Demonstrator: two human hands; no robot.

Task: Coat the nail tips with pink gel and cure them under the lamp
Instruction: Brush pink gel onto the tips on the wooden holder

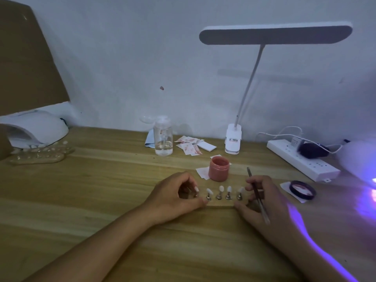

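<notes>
Five tips (pixel 221 188) stand in a row on metal posts along a wooden holder (pixel 220 204), which lies flat on the table (pixel 101 200) directly in front of the person. As far as can be seen, the tips are pale and uncoated. Expect them to be light, thin and stiff, and easily knocked off their posts, so handle the holder, not the tips. The left hand (pixel 175 198) pinches the holder's left end, its fingers curled about the leftmost post. The right hand (pixel 262 200) grips the brush (pixel 257 195), with its thumb against the holder's right end. Take hold at the two ends and keep the holder level (wet gel will likely run or smear). The open jar (pixel 219 168) of pink gel stands just behind the holder. The lamp (pixel 358 159), glowing violet, sits well apart at the far right.
</notes>
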